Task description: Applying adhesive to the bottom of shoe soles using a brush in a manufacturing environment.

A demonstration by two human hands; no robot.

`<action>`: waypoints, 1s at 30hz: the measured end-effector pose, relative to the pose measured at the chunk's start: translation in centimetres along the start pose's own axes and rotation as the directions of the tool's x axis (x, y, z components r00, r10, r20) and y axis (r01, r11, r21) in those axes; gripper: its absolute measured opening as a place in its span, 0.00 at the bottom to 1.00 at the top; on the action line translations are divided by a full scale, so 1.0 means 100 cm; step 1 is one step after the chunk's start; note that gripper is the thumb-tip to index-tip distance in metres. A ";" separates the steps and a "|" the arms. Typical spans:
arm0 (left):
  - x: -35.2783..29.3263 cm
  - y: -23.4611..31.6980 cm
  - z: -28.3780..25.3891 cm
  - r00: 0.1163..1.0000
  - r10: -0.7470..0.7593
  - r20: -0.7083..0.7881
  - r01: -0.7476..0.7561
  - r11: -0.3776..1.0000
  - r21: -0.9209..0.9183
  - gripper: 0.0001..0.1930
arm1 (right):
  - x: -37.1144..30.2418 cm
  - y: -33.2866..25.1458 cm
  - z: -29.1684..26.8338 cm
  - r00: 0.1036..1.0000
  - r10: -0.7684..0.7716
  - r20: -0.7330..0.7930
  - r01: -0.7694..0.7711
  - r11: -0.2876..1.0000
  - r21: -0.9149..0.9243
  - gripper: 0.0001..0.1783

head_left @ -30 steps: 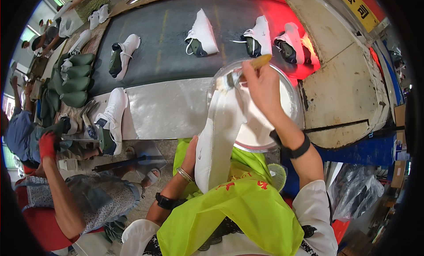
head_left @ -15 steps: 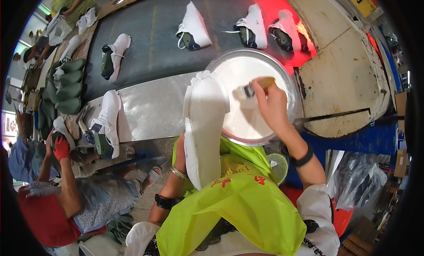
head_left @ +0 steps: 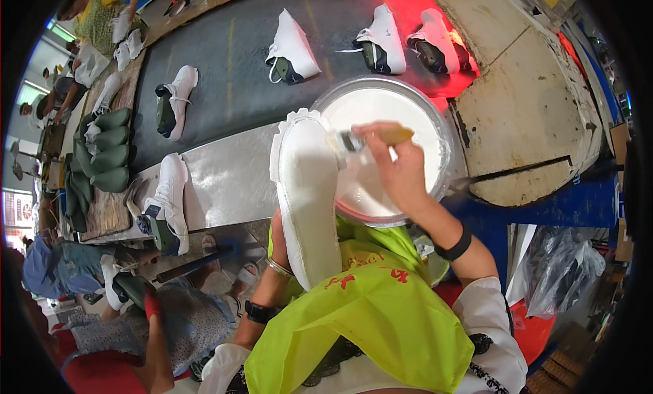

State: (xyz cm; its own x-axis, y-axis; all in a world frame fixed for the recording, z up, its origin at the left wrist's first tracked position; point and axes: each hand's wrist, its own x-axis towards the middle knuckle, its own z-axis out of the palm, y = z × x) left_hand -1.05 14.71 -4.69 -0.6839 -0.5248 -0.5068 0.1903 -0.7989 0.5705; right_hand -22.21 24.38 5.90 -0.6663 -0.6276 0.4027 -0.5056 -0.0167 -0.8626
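My left hand [head_left: 278, 246] is wrapped round a white shoe [head_left: 309, 203] from behind and below, its fingers mostly hidden. The shoe's pale underside faces me, its toe pointing away with a scalloped rim. My right hand [head_left: 400, 168] grips a paintbrush [head_left: 393, 136] with a yellowish handle. The brush's blurred, whitish bristles are at the right edge of the underside, near the toe; it looks as if they touch it. Beneath the brush, partly covered by the shoe and my hand, stands a round metal pan [head_left: 441, 122] of white liquid.
Several white and green shoes lie on the dark conveyor belt [head_left: 224, 88], some under red light at its far right. Another shoe [head_left: 168, 203] stands on the metal ledge [head_left: 228, 173]. Green shoe forms [head_left: 109, 149] lie leftward. At lower left, a co-worker's red-gloved hand [head_left: 154, 304] holds a shoe.
My right hand has brought the brush leftward, from over the pan to the shoe's edge. The co-worker's hands and shoe have moved lower and nearer. My view has shifted slightly.
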 end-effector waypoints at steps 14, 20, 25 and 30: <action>0.015 0.012 0.006 0.992 0.018 0.128 -0.034 0.991 0.128 0.26 | 0.009 -0.032 0.019 0.930 0.074 0.361 -0.151 0.970 0.190 0.12; 0.010 0.003 -0.013 0.982 -0.060 0.177 0.043 0.994 0.097 0.25 | 0.085 0.011 0.021 0.985 0.031 0.167 -0.041 0.997 0.061 0.14; 0.014 0.010 -0.012 0.990 -0.025 0.142 -0.002 0.983 0.184 0.28 | 0.034 -0.039 0.026 0.955 -0.041 0.294 0.009 0.994 0.111 0.13; 0.006 0.010 -0.003 0.994 -0.064 0.086 0.053 0.991 0.125 0.25 | 0.067 -0.030 0.040 0.976 0.088 0.200 -0.100 0.994 0.050 0.13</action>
State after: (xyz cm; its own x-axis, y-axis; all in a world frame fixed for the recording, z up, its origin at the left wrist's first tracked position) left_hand -1.03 13.51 -4.64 -0.7526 -0.4453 -0.4851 0.0639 -0.7826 0.6193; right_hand -22.98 17.06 9.92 -0.5855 -0.7693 0.2557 -0.4084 0.0075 -0.9128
